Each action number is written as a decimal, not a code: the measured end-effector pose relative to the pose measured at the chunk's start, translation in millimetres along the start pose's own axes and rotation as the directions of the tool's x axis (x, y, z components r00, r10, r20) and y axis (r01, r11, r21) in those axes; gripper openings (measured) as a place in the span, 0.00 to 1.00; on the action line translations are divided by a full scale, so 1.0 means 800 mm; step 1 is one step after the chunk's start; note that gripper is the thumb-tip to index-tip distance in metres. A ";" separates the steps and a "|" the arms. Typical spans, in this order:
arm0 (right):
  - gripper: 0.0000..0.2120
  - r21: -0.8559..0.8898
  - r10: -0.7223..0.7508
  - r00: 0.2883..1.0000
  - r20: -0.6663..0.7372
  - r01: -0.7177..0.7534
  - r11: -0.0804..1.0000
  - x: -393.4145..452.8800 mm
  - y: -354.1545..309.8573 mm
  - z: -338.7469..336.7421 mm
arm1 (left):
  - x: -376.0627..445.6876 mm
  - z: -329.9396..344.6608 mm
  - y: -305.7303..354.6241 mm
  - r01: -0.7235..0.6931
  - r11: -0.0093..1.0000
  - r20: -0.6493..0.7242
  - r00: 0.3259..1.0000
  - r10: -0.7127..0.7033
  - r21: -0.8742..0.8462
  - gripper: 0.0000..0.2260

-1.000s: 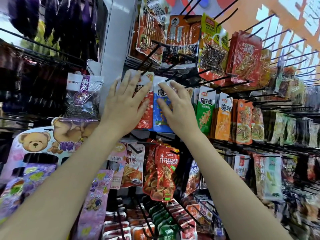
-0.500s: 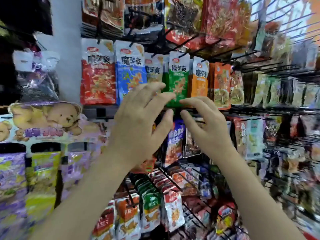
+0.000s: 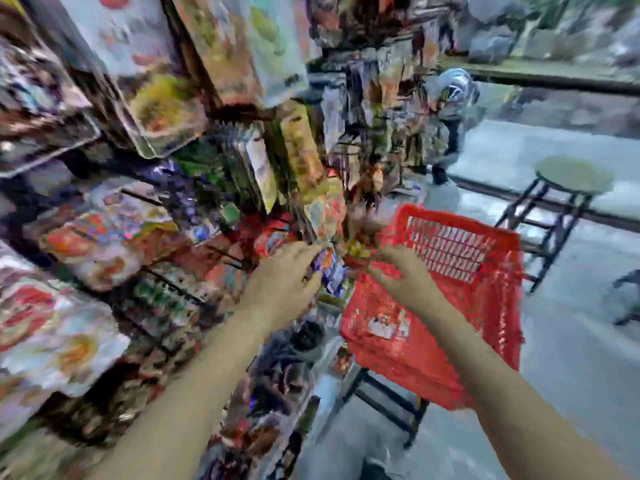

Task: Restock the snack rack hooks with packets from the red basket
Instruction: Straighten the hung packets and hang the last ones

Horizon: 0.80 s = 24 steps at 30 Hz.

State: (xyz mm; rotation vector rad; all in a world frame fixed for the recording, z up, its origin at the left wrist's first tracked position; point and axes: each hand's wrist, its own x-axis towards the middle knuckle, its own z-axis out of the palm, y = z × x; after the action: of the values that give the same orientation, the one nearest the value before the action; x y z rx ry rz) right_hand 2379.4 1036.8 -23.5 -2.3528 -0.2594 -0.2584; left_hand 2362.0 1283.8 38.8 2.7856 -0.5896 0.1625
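Blurrily, both hands reach forward: the left hand (image 3: 284,275) seems loosely spread, fingertips near a purple-blue foil packet (image 3: 330,271); the right hand (image 3: 403,275), fingers relaxed, hovers over the red slatted plastic basket (image 3: 450,292) at its four o'clock.

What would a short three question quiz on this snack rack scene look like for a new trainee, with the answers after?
1. True or false: the red basket is on the person's right, beside the rack.
2. What stands on the floor beyond the basket? A) round stool B) ladder C) trolley
3. Can you tell whether the left hand grips a packet?

Key:
1. True.
2. A, the round stool.
3. No. The picture is blurred; the left hand is near a purple packet, and the right hand is over the basket's near edge, fingers loosely spread.
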 end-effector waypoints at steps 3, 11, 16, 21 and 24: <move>0.15 -0.015 0.174 0.983 0.062 -0.173 0.985 -0.008 0.072 -0.005 | 0.040 0.078 0.027 -0.012 0.995 0.138 0.990 0.026 -0.102 0.23; 0.15 0.022 0.474 0.862 0.181 -0.485 0.874 0.023 0.225 0.044 | 0.116 0.225 0.047 0.069 0.982 0.369 0.929 0.001 -0.175 0.36; 0.23 -0.001 0.721 0.645 0.252 -0.745 0.667 0.021 0.288 0.102 | 0.129 0.262 0.033 0.103 0.980 0.394 0.918 -0.028 -0.169 0.39; 0.26 0.080 0.880 0.420 0.222 -0.907 0.413 0.004 0.319 0.160 | 0.129 0.268 0.030 0.132 0.980 0.398 0.915 -0.062 -0.152 0.40; 0.25 0.214 0.914 0.318 0.252 -0.939 0.268 0.011 0.324 0.180 | 0.129 0.268 0.030 0.134 0.975 0.394 0.917 -0.054 -0.178 0.39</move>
State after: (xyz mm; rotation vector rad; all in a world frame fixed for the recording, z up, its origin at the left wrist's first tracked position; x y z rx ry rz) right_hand 2471.5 956.2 -293.4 -1.7705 1.0238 0.4558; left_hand 2456.8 1158.8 -142.2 2.6482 -0.5215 -0.4569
